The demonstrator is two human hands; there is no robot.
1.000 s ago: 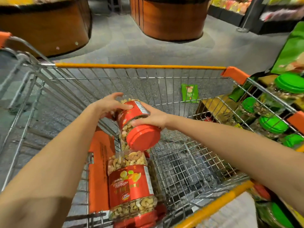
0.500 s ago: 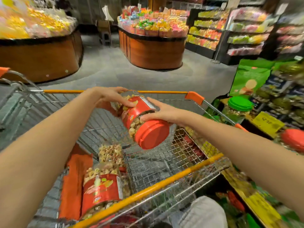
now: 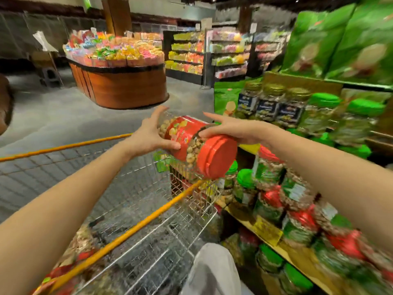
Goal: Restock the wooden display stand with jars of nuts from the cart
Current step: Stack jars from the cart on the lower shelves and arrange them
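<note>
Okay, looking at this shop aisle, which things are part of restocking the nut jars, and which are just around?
In the job: red-lidded jar held between left hand and right hand; cart; jars in the cart; display stand.
Just around: round sweets bin; snack shelves; green bags.

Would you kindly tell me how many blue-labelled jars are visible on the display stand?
3. On an upper tier of the display stand, in a row: left blue-labelled jar, middle blue-labelled jar, right blue-labelled jar. Others may be hidden behind them; the picture is blurred.
</note>
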